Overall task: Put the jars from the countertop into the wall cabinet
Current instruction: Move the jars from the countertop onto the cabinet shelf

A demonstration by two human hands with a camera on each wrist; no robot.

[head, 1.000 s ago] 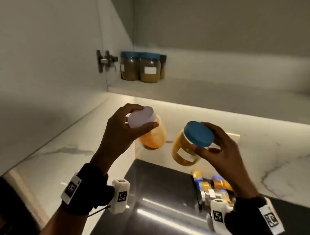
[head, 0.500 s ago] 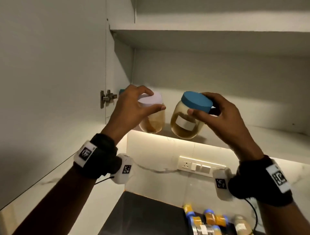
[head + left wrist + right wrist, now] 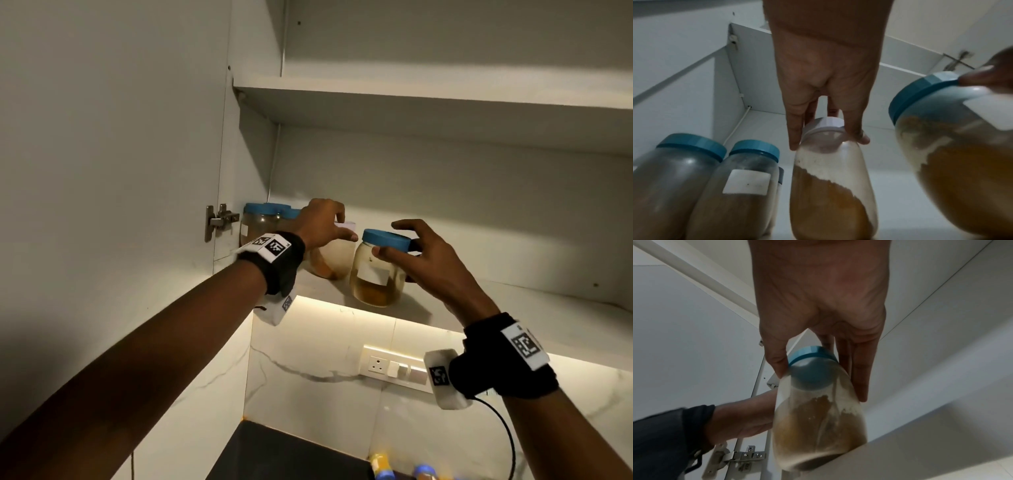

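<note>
My left hand [image 3: 325,226] grips the white lid of a jar of orange powder [image 3: 334,258] that stands on the bottom shelf [image 3: 496,308] of the wall cabinet. In the left wrist view its fingers [image 3: 795,129] clamp that lid [image 3: 826,125]. My right hand [image 3: 416,250] holds a blue-lidded jar [image 3: 376,274] by the lid, at the shelf's front edge, to the right of the white-lidded one. In the right wrist view the fingers [image 3: 777,360] wrap the blue lid [image 3: 812,353]; the jar's base sits at the shelf edge.
Two blue-lidded jars [image 3: 262,222] stand at the shelf's left end by the door hinge [image 3: 219,221], with a third behind them [image 3: 780,174]. The open cabinet door [image 3: 102,137] is on the left. An upper shelf [image 3: 428,99] runs above. More jars [image 3: 383,464] lie on the countertop below.
Both hands have moved up and forward from over the countertop to the cabinet's bottom shelf, carrying their jars; the white-lidded jar now stands beside the earlier jars.
</note>
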